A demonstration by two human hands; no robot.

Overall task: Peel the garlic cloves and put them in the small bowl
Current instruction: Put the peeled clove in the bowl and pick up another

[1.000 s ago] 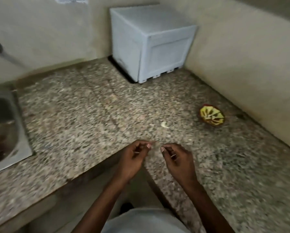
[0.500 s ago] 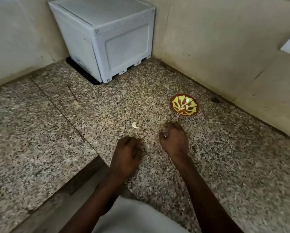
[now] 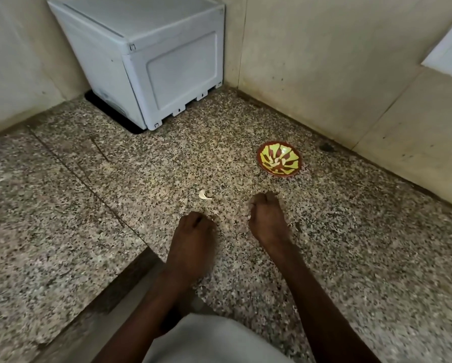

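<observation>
Speckled granite counter (image 3: 350,244) supports both curled hands, left hand (image 3: 193,231) and right hand (image 3: 268,218), contents hidden, while one garlic clove (image 3: 204,195) is left near the small bowl (image 3: 279,158) for reach.

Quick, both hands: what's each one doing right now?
Left hand: fingers curled; contents hidden, cannot tell.
Right hand: fingers curled; contents hidden, cannot tell.

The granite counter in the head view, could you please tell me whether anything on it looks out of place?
One small white garlic piece lies loose on the speckled granite counter, left of the red-and-yellow patterned small bowl and apart from it, beyond the left hand. Nothing looks spilled or damaged.
</observation>
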